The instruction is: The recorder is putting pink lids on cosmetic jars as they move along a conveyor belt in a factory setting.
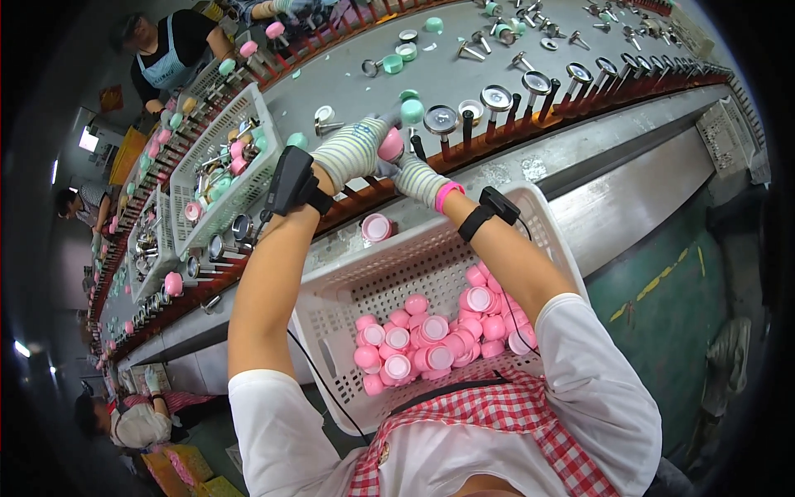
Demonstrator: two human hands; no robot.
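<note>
A rounded pink cap (390, 145) is between my two hands, above the rack at the bench's near edge. My left hand (356, 151), in a striped grey-fingered glove, is closed around its left and far side. From the near right, my right hand (419, 177), gloved alike, has its fingers closed at the cap's lower side; they partly hide what is under it. Just right of the hands, a metal cup-shaped piece (440, 120) stands on the rack. A pale green cap (411, 111) lies on the bench beyond them.
Below my forearms sits a white perforated basket (331, 311) with many pink caps (436, 328). One pink cap (376, 227) rests by its far rim. Left is a basket (186, 170) of mixed caps and metal parts. Upright metal cups (537, 83) line the rack rightward. Co-workers (170, 54) stand left.
</note>
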